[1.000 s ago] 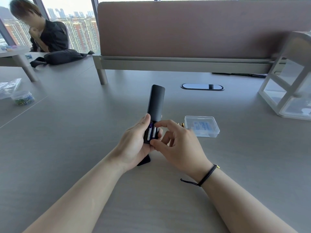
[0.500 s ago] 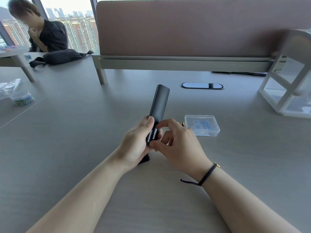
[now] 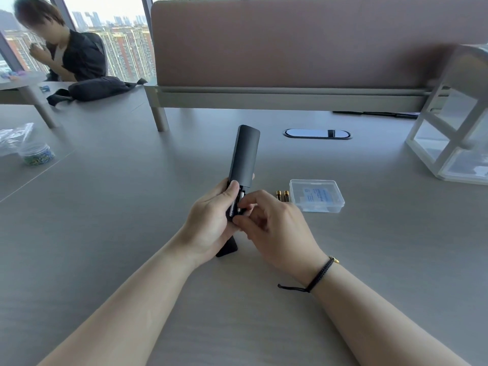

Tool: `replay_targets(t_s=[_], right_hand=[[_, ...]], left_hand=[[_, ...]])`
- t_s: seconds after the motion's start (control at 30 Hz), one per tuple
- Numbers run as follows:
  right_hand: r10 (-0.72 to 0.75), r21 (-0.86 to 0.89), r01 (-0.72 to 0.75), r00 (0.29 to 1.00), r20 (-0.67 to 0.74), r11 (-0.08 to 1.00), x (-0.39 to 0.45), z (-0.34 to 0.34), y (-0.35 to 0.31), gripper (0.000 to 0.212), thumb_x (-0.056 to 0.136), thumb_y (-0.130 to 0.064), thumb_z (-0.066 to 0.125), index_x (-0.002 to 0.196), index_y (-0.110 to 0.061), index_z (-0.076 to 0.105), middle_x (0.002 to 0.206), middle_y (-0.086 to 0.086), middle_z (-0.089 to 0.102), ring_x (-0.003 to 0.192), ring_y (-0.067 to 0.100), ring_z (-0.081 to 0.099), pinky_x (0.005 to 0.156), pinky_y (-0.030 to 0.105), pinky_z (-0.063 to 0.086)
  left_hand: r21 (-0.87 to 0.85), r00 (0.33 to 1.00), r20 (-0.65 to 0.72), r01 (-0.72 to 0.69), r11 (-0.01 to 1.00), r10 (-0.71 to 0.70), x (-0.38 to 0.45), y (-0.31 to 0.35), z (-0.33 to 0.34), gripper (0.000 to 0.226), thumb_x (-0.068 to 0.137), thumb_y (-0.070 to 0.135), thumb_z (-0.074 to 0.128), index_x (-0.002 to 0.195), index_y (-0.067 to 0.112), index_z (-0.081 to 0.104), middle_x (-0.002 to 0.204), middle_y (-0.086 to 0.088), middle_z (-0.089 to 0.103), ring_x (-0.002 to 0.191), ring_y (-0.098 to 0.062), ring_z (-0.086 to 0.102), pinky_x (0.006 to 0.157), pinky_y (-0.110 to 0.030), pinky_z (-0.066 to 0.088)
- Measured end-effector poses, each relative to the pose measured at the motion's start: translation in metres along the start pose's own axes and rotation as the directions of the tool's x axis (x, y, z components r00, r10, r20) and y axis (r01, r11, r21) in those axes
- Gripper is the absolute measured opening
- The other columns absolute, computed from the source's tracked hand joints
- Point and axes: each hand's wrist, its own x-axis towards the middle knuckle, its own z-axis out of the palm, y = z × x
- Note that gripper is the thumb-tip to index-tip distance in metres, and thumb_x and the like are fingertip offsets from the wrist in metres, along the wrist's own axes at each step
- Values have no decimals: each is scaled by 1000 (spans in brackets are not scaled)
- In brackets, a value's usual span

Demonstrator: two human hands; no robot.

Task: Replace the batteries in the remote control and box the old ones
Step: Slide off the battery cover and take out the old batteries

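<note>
My left hand (image 3: 211, 220) grips a long black remote control (image 3: 244, 157), back side up, tilted off the table. Its battery bay is uncovered, and two silvery batteries (image 3: 237, 204) lie in it side by side. My right hand (image 3: 274, 228) pinches at the right battery with thumb and forefinger. A flat black piece (image 3: 228, 248), probably the battery cover, lies on the table under my left hand. Two gold-capped batteries (image 3: 282, 196) lie on the table just right of my hands, beside a small clear plastic box (image 3: 317, 195) with its lid shut.
A white open-frame shelf (image 3: 454, 128) stands at the far right. A cable port (image 3: 317, 133) sits in the table ahead, with a brown divider panel (image 3: 290, 40) behind it. A jar of coloured clips (image 3: 37, 154) is at the left. A person (image 3: 68, 51) sits at the far left.
The remote's far end has swung slightly left between the last two frames. My right fingers stay at the battery bay, now pinching the right battery.
</note>
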Motion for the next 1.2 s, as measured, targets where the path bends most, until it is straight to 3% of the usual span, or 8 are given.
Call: replay_targets(t_s=[0.13,0.33,0.47,0.67,0.8,0.93,1.2], right_hand=[[-35,-29,34,997,-64,999,1,-3,3,14,89,-33,66,100,-26,65,63,-7,69,54,17,63,56,38,54],[-98,-104,88,990,-97,991,1,-5,3,4,85,-30,70,89,-28,70,60,-11,66,52,12,56,50,36,51],[-119,-109,107,987,-106,988,1,-7,3,4,83,-28,74,87,-28,72,64,-13,62,55,4,45,50,35,50],[-177,-120,168,982,-67,979,2,-11,0,2,84,-27,73,83,-27,75,63,-8,62,54,13,50,48,36,48],[-211,-132,201,975,-64,971,2,-14,-2,3,84,-24,74,84,-26,77,60,-9,60,54,8,41,45,34,45],[-259,-153,246,963,-69,957,3,-17,-4,4,83,-22,76,80,-23,79,58,-6,64,52,15,54,43,33,45],[-306,-264,280,950,-64,923,4,-15,-9,20,87,-20,69,68,-17,72,49,-2,54,45,20,49,38,33,40]], left_hand=[[-91,999,-11,40,995,-41,1,3,-3,38,103,27,41,120,6,67,105,-14,55,75,-19,59,75,-31,51],[-161,992,-43,112,981,-120,3,2,-5,53,99,32,48,130,-11,52,93,-16,56,78,-24,55,79,-34,47],[-207,989,-21,136,969,-143,3,2,-4,47,99,32,48,124,-5,60,80,-9,54,78,-21,46,82,-33,39],[-232,985,10,172,958,-174,0,4,0,41,99,34,46,123,1,57,71,-5,47,66,-16,40,71,-28,33],[-211,983,-3,180,961,-185,-1,5,1,49,100,33,45,132,-3,53,73,-5,46,66,-15,40,67,-26,34],[-216,983,25,182,959,-181,-2,5,3,43,100,33,44,130,3,52,72,-5,45,63,-14,40,60,-23,36],[-237,977,20,213,948,-214,-4,9,4,55,101,34,42,138,-6,43,72,-6,50,66,-15,44,67,-24,41]])
